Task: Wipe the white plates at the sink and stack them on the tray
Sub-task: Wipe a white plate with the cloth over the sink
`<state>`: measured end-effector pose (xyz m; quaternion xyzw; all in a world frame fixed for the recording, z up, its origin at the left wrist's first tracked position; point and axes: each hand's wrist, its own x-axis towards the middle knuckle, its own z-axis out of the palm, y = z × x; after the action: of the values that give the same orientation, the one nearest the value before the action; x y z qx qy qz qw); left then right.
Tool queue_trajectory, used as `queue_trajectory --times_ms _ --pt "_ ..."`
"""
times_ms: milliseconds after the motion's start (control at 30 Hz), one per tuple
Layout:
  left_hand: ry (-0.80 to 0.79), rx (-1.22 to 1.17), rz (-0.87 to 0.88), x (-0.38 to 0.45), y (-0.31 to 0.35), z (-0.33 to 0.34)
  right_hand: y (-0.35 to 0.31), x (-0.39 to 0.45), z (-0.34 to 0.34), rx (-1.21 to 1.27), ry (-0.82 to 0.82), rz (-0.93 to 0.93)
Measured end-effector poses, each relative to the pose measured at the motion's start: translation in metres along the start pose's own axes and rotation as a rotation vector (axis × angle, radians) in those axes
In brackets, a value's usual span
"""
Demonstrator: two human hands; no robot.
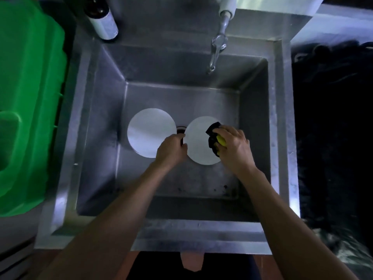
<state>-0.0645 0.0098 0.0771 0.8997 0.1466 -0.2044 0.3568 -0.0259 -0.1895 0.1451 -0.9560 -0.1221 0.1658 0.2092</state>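
The light is dim, and the dark area right of the sink (282, 122) is too blurred to make out. Two white plates lie flat on the sink floor, either side of the drain (180, 129), which the left hand (171, 149) partly hides. Its fingers curl round the left rim of the right plate (198, 142). The right hand (235, 147) grips a black-and-yellow sponge (215, 138), perhaps a cloth, on that plate's right side. The left plate (150, 132) lies untouched. A green tray (30, 98) sits left, cut off; a tap (217, 51) hangs above.
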Motion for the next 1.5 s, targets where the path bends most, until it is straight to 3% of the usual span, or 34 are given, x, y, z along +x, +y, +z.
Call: queue_trajectory --times_ms 333,767,1133,1500 --pt "-0.091 -0.294 -0.396 0.031 -0.036 0.075 0.032 0.033 0.044 0.002 -0.168 -0.015" --pt "0.233 -0.915 -0.857 0.053 -0.036 0.122 0.068 0.062 0.073 0.038 -0.218 -0.055" --pt "0.31 -0.932 -0.834 0.06 -0.038 0.137 0.087 0.068 0.085 0.066 -0.216 -0.038" --pt "0.259 -1.045 -0.781 0.056 -0.023 0.134 0.095 0.056 0.082 0.07 -0.191 -0.014"
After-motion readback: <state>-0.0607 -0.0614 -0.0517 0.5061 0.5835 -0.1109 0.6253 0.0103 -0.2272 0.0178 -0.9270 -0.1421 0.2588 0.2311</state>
